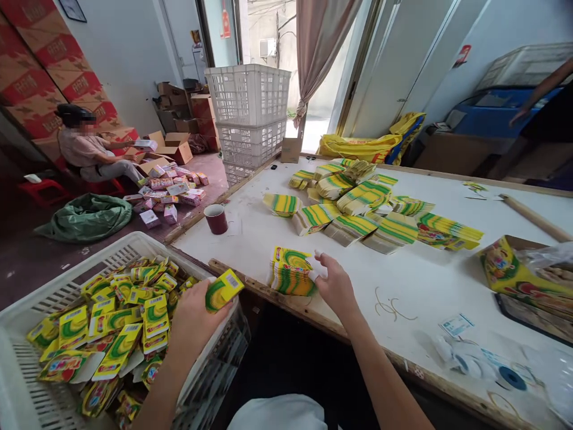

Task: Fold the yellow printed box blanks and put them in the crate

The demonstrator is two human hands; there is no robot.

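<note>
My left hand (197,313) holds a folded yellow-green small box (224,289) over the edge of a white crate (54,292) filled with several such boxes. My right hand (335,286) rests on a stack of flat yellow-green carton blanks (290,272) near the front edge of the white table (416,286), fingertips touching the stack's right side. Further back on the table lie several more bundles of flat blanks (362,209).
A dark red cup (217,218) stands at the table's left. A printed open box (519,278), tape rolls (492,367) and a wooden stick (535,218) lie to the right. Stacked white crates (248,113) stand behind. A person (89,152) sits on the floor among small boxes; another person's arm (537,92) shows far right.
</note>
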